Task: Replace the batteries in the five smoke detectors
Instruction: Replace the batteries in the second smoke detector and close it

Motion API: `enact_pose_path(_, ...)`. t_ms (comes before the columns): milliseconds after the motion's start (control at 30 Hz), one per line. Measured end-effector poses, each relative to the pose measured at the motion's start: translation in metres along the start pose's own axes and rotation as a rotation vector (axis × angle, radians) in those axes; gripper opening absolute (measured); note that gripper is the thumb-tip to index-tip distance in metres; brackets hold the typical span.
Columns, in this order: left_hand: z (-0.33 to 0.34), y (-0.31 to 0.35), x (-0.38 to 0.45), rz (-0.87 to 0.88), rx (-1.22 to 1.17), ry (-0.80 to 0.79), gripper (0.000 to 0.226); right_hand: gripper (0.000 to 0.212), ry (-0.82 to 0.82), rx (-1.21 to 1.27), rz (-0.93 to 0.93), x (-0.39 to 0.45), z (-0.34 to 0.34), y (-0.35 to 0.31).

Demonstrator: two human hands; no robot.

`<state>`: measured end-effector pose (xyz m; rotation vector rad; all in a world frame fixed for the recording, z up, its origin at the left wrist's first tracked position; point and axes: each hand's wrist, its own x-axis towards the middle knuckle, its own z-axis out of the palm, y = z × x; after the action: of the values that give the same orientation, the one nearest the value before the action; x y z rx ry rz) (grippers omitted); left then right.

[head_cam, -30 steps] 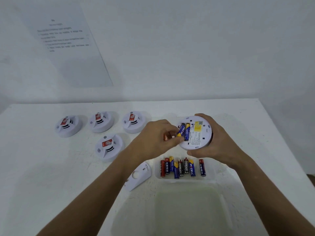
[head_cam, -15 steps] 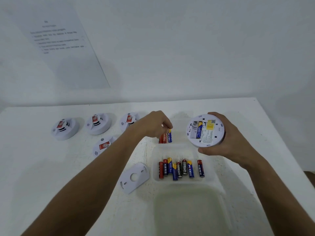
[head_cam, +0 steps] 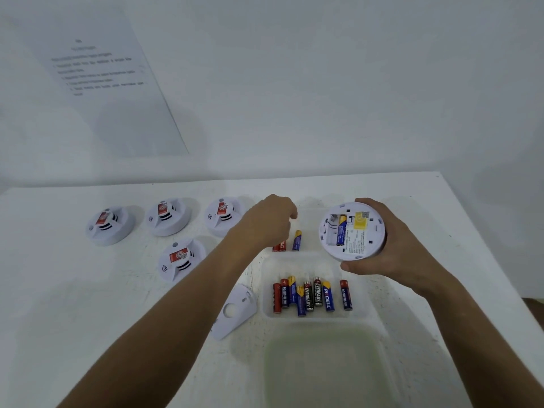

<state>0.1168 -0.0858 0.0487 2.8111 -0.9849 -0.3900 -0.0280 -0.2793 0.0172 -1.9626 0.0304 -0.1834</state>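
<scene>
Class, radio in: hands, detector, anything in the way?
Left hand empty above two removed batteries. Right hand grips open detector, one battery inside. Nothing blocking.

Soft, even, cool light; faint shadows; wide-angle bending at edges; wall sheet's (head_cam: pixel 100 72) print blurred.

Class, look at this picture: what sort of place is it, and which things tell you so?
Probably a staged test bench, not a home: a bare white table, a printed instruction sheet on the wall, and smoke detectors set out in rows.

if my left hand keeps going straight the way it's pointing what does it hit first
Probably the far compartment of the white tray, beside the blue battery below the left hand; depth is unclear.
</scene>
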Motion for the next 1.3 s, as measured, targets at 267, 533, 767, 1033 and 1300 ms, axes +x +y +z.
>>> enact_pose_path(267, -0.027, 0.036, -0.044, 0.271, -0.469, 0.044, 0.037, 0.092, -0.023, 0.007, -0.049, 0.002, 0.004, -0.008)
enact_pose_path(533, -0.021, 0.031, -0.046, 0.244, -0.481, 0.040, 0.050, 0.099, -0.046, 0.049, -0.077, 0.002, 0.008, -0.010)
enact_pose_path(767, -0.016, 0.032, -0.047, 0.240, -0.531, 0.058, 0.049, 0.096, -0.018, 0.022, -0.120, 0.005, 0.010, -0.013)
enact_pose_path(1033, -0.007, 0.035, -0.045, 0.219, -0.500, -0.010, 0.044, 0.096, -0.036, 0.029, -0.112, 0.004, 0.018, -0.006)
enact_pose_path(1300, -0.005, 0.033, -0.041, 0.227, -0.512, 0.029, 0.043, 0.093, -0.024, 0.009, -0.097, 0.006, 0.016, -0.007)
